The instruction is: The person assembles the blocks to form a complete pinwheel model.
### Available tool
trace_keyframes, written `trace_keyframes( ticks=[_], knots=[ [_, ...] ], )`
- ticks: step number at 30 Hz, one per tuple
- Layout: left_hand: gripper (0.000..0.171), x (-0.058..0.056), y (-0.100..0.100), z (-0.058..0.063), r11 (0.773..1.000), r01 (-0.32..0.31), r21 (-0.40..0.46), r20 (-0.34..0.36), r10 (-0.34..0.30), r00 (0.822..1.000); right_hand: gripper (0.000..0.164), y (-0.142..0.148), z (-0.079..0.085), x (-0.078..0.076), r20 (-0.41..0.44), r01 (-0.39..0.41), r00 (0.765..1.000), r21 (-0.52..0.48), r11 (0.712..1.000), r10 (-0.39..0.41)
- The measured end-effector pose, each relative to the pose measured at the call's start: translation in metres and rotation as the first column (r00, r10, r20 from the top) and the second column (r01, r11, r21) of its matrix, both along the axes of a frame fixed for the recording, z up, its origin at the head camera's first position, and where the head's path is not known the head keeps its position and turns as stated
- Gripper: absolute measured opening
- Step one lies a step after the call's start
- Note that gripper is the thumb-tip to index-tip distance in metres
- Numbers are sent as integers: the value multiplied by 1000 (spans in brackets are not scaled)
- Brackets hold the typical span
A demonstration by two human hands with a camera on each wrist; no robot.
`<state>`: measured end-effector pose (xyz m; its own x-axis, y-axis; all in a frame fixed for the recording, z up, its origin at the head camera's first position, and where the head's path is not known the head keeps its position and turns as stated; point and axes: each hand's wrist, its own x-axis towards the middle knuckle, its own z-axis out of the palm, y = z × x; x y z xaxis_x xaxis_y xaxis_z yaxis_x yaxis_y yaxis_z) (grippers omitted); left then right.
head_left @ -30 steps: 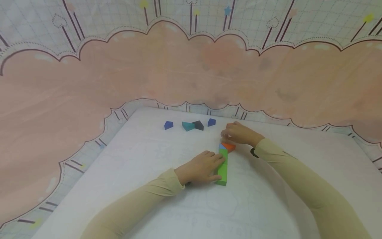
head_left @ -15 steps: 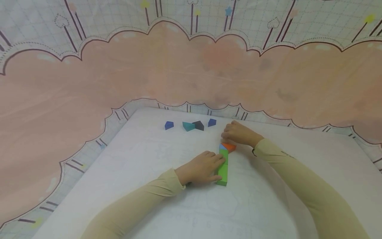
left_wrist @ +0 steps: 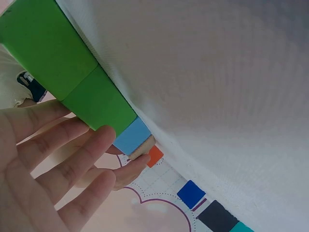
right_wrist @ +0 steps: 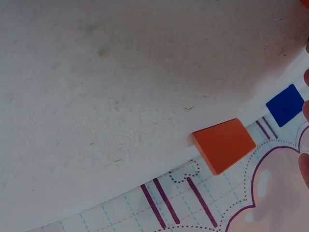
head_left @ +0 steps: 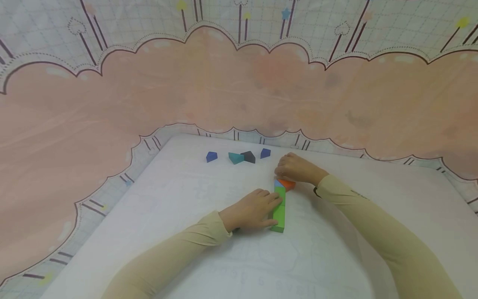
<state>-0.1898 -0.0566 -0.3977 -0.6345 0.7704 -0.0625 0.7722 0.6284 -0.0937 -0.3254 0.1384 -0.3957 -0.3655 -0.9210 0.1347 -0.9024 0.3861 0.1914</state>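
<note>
My left hand (head_left: 254, 209) rests against two green blocks (left_wrist: 99, 94) laid end to end, its fingers extended over them. A light blue block (left_wrist: 133, 135) continues the row at the far end, with an orange block (head_left: 287, 184) against it on the right. Just beyond them is my right hand (head_left: 298, 168), its fingers bent downward. In the left wrist view, its fingertips pinch a small wood-coloured block (left_wrist: 143, 147) right at the blue one. Its wrist view shows only fingertips at the right edge.
Another orange block (right_wrist: 224, 146) stands near the far edge, behind the right hand. Further left are a blue block (head_left: 265, 153), a dark grey block (head_left: 249, 157), a teal block (head_left: 235, 158) and a second blue block (head_left: 211, 156). A patterned cloth (head_left: 239, 91) rises behind the white tabletop (head_left: 168, 182).
My right hand has lowered slightly toward the far end of the row, and the orange block behind it is now covered in the head view. The left hand and green blocks stay put.
</note>
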Motion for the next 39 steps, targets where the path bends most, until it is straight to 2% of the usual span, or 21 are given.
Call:
trace_keyframes(
  ticks=[11,25,27,30,34,39],
  knots=[
    [65,-1,0,1,1000,-3,-6,11,3,1000,12,-2,0,-1,19,-16,1000,0,1000,16],
    [66,-2,1,-1,1000,3,-4,13,-3,1000,17,-1,1,0,69,21,997,14,1000,-21],
    [66,-2,0,-1,1000,1,-1,16,-1,1000,19,0,2,-2,75,56,996,29,998,-58],
    [66,-2,0,-1,1000,-1,3,22,1,1000,24,7,8,-4,107,151,983,12,988,-152],
    [66,-2,-1,-2,1000,0,0,14,0,1000,26,21,14,-13,129,267,958,-77,961,-255],
    [66,-3,0,-3,1000,-1,-6,8,1,1000,29,35,12,-24,132,338,937,-122,933,-322]
  ],
)
